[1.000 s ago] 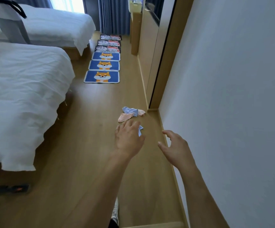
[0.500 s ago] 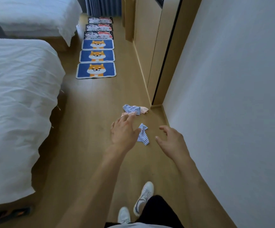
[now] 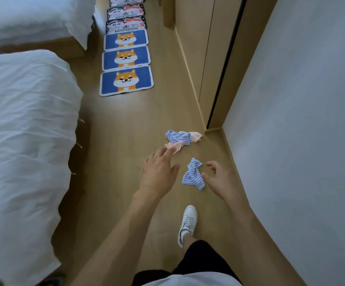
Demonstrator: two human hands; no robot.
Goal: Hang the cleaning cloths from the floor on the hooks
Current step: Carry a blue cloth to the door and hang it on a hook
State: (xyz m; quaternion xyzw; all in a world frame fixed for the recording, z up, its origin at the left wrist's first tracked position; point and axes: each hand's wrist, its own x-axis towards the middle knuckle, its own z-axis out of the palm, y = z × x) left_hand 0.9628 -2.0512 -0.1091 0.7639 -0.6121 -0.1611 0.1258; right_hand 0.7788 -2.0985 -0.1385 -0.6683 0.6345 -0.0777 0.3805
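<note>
L hand point(image 3: 159, 172) & R hand point(image 3: 219, 178) both empty, fingers spread, flanking blue striped cloth point(image 3: 193, 175) on floor point(image 3: 126, 120).

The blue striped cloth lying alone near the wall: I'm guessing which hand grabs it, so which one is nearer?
Right. The right hand hovers open just beside the blue striped cloth, on its wall side. The left hand is on its other side, a bit farther, fingers reaching toward the cloth pile.

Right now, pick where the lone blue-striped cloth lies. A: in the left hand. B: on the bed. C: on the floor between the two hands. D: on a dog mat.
C: the blue-striped cloth lies crumpled on the wooden floor, with the left hand and the right hand open on either side, neither holding it.
</note>
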